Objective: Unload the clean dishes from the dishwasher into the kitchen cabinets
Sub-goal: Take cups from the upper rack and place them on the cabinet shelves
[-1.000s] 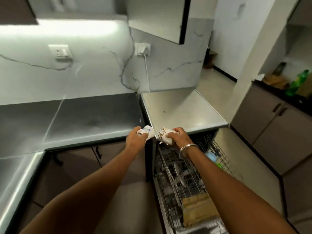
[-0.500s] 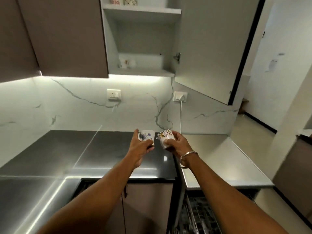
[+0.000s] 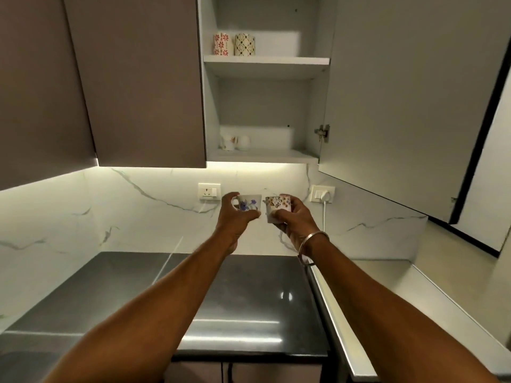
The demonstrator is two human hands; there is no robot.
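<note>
Gripped a blue-flowered cup (image 3: 250, 203) in the left hand (image 3: 235, 218) and a brown-flowered cup (image 3: 278, 208) in the right hand (image 3: 298, 221), fingers curled round each. Held both upright, just beside each other, above the dark desk (image 3: 249, 299), below the open cabinet (image 3: 262, 159).

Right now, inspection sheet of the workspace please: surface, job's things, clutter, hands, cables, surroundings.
Surface: dark countertop, bare where visible; lighter top adjoins on the right.
Job's things: blue-flower cup and brown-flower cup, upright, held below the open cabinet; two patterned mugs on its upper shelf, white cups on its lower shelf.
Clutter: nothing seen.
Hands: left hand grips the blue-flower cup; right hand grips the brown-flower cup, bangle on that wrist.
Cables: white cord hangs from the plug in the right socket; left socket empty.
Surroundings: marble-look backsplash; cabinet door swung open rightward.
</note>
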